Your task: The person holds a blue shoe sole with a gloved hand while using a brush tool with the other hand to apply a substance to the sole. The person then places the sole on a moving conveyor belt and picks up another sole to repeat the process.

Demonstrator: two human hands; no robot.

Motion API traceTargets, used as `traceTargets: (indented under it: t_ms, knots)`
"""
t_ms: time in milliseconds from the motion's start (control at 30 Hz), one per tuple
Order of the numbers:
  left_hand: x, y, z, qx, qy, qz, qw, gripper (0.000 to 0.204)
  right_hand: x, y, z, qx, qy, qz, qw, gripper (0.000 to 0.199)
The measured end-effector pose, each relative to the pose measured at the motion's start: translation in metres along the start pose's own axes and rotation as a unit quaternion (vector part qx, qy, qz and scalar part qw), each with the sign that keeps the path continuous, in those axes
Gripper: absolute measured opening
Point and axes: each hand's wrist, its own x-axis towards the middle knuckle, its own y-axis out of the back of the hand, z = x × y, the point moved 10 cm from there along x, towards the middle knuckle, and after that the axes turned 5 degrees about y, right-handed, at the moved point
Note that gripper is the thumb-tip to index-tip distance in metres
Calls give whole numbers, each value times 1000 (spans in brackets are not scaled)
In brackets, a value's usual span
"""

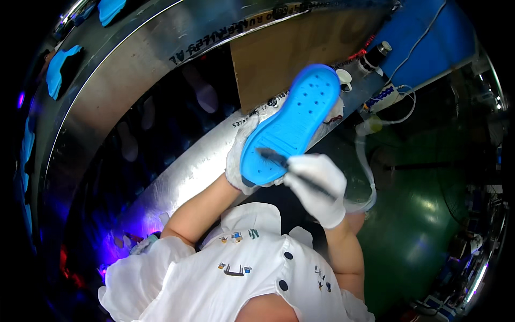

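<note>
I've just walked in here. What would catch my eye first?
Probably the bright blue sole, dotted with small holes at its far end, held up at the centre of the view by the gloved left hand. Next, the white-gloved right hand grips a dark brush over the sole's near end. Off to the far left, more blue pieces stand out against the dark surroundings.

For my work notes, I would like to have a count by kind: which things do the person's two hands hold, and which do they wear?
Blue shoe sole, in the left hand: 1
Dark brush, in the right hand: 1
White gloves, worn: 2
Total: 4
</note>
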Motion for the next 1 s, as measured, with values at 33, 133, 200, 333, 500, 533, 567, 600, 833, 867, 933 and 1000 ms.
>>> traceTargets:
  t_ms: [33,133,200,333,500,533,567,600,833,867,933,1000]
  knots:
    - [-1,-3,2,-8,19,34,999,75,0,-13,-17,-57,50,-106,991,23]
    - [2,-6,9,136,85,-33,987,67,-2,-26,-34,-73,43,-197,977,19]
    - [3,-1,9,68,101,-9,993,65,8,-9,-4,81,-78,-92,989,21]
    - [16,-7,39,480,-12,-125,868,56,8,-24,-18,-22,1,-187,982,21]
    - [9,13,23,245,166,-5,955,54,11,-2,9,80,-124,-68,987,20]
    - [4,8,17,166,219,10,962,54,14,-5,10,91,-95,-76,988,21]
    - [8,11,28,224,190,17,956,53,16,-9,-8,28,-9,-117,993,20]
    - [12,13,38,281,159,24,946,52,11,-16,-20,-40,5,-179,983,20]
    - [5,-17,49,339,116,41,933,47,21,-2,-23,-43,4,-182,982,19]
    - [6,-11,53,380,112,44,917,49,19,-6,-33,-85,7,-211,974,19]
    - [7,-11,53,419,104,48,901,50,23,0,-38,-85,14,-197,976,22]
    - [5,-21,54,409,88,53,907,49,26,17,-24,-55,22,-145,988,24]
